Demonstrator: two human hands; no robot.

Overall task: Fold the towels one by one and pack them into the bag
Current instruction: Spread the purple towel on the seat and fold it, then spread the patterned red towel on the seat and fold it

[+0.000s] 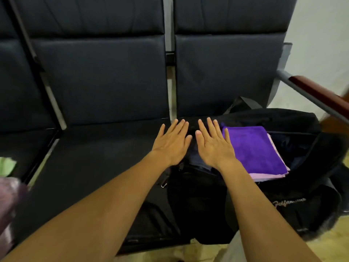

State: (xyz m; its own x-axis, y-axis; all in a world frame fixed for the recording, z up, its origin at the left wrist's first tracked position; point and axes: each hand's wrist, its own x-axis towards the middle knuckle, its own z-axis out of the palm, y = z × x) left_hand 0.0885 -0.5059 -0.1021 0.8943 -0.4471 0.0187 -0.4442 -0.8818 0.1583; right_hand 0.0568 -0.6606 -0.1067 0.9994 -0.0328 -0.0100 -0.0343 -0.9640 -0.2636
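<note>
Folded purple towel [253, 148] lies flat inside black bag [294, 118].

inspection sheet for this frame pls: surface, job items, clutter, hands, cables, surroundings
Surface: dark padded bench seats, metal strips between them.
Job's things: black bag open on the right seat; folded purple towel in it, on top of a pink towel.
Clutter: green cloth and a purplish cloth at the left edge, both blurred.
Hands: left hand and right hand flat, fingers straight, holding nothing, over the bag's left end; contact unclear.
Cables: nothing seen.
Surroundings: wood-topped armrest at right, pale wall behind, yellowish floor below.
</note>
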